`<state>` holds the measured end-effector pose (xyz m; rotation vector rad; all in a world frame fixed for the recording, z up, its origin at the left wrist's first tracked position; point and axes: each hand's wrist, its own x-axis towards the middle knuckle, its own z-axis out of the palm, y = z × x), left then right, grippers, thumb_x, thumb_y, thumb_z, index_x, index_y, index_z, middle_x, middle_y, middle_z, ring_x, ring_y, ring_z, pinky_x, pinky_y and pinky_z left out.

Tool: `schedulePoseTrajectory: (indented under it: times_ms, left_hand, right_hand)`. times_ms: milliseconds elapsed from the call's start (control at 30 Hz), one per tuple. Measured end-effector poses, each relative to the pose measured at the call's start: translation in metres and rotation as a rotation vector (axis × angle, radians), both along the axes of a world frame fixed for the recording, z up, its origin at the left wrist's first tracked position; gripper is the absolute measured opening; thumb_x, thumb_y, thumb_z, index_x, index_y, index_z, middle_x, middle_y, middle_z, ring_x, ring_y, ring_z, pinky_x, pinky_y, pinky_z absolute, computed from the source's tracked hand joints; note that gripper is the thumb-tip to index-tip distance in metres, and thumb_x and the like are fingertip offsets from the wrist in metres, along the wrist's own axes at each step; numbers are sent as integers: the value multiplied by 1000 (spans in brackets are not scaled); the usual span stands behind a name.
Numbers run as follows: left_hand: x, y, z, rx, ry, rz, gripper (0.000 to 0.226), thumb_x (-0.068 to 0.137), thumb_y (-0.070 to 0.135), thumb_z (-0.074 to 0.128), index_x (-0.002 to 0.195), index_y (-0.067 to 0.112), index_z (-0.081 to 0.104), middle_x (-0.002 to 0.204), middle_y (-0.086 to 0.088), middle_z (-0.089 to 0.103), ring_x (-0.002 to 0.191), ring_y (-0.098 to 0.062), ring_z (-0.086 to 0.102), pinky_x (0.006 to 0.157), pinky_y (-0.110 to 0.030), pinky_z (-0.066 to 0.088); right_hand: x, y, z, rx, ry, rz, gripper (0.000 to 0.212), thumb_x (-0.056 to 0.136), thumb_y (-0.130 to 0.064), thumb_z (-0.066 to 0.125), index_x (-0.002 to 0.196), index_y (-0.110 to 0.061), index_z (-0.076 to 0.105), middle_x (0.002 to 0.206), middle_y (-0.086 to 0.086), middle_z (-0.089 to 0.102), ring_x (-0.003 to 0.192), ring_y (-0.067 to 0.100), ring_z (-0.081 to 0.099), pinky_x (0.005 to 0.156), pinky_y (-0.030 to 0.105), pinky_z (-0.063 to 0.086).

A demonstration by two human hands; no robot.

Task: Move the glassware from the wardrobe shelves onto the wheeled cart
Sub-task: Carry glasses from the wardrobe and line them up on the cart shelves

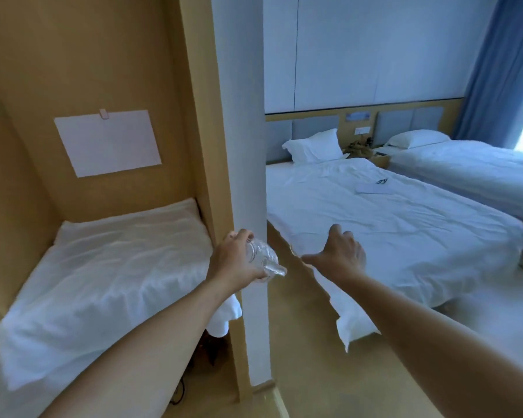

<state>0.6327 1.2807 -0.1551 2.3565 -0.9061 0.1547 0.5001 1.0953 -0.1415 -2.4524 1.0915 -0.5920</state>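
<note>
Two beds with white sheets fill the right of a hotel room, the nearer bed rumpled and carrying a flat paper and a small dark object, the farther bed by blue curtains. At left, a wooden wardrobe holds a shelf draped in white cloth, with a white sheet of paper clipped to its back panel. A white wall edge divides the two. The left hand grips a clear glass, tilted on its side in mid-air in front of the wall edge, fingers curled around it. The right hand reaches forward, fingers spread, holding nothing.
</note>
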Motion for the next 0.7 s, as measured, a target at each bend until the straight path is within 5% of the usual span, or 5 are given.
schedulePoseTrajectory:
  times_ms: [233,367,467,600,700]
  left_hand:
    - [-67,-112,21,-310,249,26,84,48,61,93,110,32,44,109,3,56,92,-19,55,79,-33,47]
    - [-101,-173,31,-473,549,-86,89,48,54,98,113,24,46,117,-1,60,96,-16,61,75,-28,53]
    - [-128,-216,39,-553,903,-169,87,50,44,100,113,15,47,115,-6,60,99,-25,67,78,-45,63]
    - [-159,-274,45,-584,1274,-317,71,59,30,98,112,0,60,119,-18,65,99,-32,72,71,-49,64]
    - [-179,-317,47,-534,1392,-457,62,60,28,96,112,6,71,118,-18,70,93,-31,75,70,-44,62]
  right_hand:
    - [-103,-79,8,167,-222,-342,81,75,-65,74,126,-12,41,117,17,62,112,39,59,85,41,44]
    - [-147,-118,11,389,-471,-487,79,70,-67,78,114,-13,41,111,11,63,107,35,61,80,35,46]
    - [-177,-146,10,569,-662,-547,94,59,-62,89,123,-8,46,115,10,62,107,32,62,88,46,58]
    - [-215,-181,4,570,-715,-653,99,56,-54,92,132,-9,46,125,11,59,114,31,60,95,50,55]
    - [-240,-205,2,562,-747,-724,92,56,-52,92,128,-12,49,123,7,58,106,24,60,85,40,56]
